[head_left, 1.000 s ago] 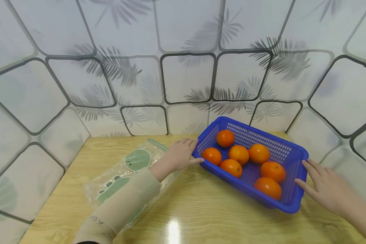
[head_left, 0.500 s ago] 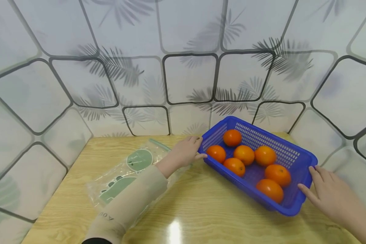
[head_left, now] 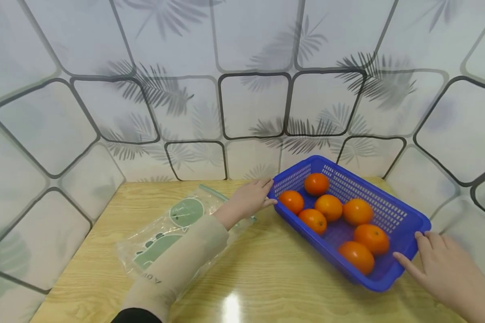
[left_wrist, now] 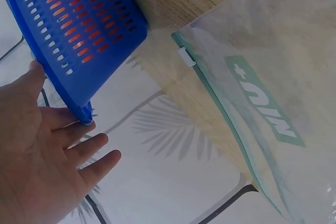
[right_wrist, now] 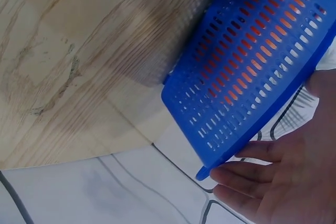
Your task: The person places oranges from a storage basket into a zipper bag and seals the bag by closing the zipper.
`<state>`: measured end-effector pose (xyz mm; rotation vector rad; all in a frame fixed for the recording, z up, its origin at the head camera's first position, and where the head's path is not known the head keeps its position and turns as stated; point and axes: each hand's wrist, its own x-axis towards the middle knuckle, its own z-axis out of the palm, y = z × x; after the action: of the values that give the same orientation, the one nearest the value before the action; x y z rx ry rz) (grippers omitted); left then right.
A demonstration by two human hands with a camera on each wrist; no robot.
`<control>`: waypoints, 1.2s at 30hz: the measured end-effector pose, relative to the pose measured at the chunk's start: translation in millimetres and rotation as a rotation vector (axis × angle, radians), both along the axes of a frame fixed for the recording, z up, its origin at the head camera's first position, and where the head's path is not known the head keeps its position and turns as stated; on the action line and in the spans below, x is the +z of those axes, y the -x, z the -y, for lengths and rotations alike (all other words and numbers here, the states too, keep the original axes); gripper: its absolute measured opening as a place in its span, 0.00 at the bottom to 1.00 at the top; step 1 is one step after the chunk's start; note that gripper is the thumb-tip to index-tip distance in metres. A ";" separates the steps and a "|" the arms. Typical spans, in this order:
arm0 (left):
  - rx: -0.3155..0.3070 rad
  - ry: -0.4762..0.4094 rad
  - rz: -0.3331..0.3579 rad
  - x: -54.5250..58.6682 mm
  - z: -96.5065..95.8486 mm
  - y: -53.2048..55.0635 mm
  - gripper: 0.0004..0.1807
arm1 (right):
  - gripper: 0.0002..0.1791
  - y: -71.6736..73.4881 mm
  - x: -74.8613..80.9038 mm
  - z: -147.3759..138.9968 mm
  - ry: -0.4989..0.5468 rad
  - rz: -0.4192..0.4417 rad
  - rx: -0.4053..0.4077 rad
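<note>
In the head view a blue slotted plastic basket (head_left: 327, 251) sits slantwise on the right of the wooden table. Several oranges (head_left: 357, 211) lie loose inside it. My left hand (head_left: 245, 202) meets its left end, thumb and fingertips spread along the rim. From the left wrist view, that hand's fingers (left_wrist: 94, 150) look nearly straight, with the outer ones beyond the rim. At the opposite end my right hand (head_left: 448, 269) touches the rim with thumb and fingertips. The right wrist view has its fingers (right_wrist: 241, 177) extended by the basket's corner.
A clear zip bag (head_left: 186, 211) with a green cartoon print lies flat on the left, partly beneath my left forearm. The wooden table (head_left: 275, 287) ends at a patterned backdrop (head_left: 250, 107) behind and on both sides.
The basket has shifted to the right, and its right end has come nearer to me. Both hands have moved along with its rim. The bag stays put.
</note>
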<state>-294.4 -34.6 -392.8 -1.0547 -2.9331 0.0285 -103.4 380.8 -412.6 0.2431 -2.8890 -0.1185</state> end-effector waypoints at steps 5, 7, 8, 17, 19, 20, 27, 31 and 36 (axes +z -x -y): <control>-0.005 -0.006 -0.022 0.3 -4.5 6.1 0.38 | 0.48 -4.8 3.5 3.7 -0.009 0.014 -0.011; -0.005 -0.002 -0.023 0.9 -6.4 9.1 0.38 | 0.49 -7.0 4.1 4.7 -0.008 0.015 -0.012; -0.005 0.001 -0.020 1.0 -7.3 10.8 0.38 | 0.49 -7.8 4.6 5.1 -0.006 0.016 -0.014; -0.053 0.074 -0.003 4.0 -11.6 27.3 0.41 | 0.55 -19.4 4.6 6.4 -0.011 0.085 -0.024; -0.055 0.069 0.012 4.4 -11.7 29.7 0.42 | 0.56 -21.6 2.7 6.9 -0.007 0.057 -0.008; -0.055 0.068 0.018 4.6 -11.7 30.5 0.42 | 0.56 -22.6 1.9 7.1 -0.001 0.034 0.002; -0.065 0.054 0.025 8.8 -15.4 35.2 0.40 | 0.57 -27.0 6.0 12.8 -0.017 0.016 0.026; -0.059 0.085 -0.009 12.1 -19.7 34.6 0.39 | 0.52 -28.6 10.8 24.1 -0.098 0.115 -0.017; -0.037 0.109 -0.024 11.3 -22.7 33.7 0.37 | 0.43 -29.1 13.9 34.8 -0.160 0.166 -0.056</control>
<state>-328.1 -11.9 -381.5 -1.1134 -2.9199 0.2008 -74.3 346.0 -398.8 0.2101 -3.0556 -0.3561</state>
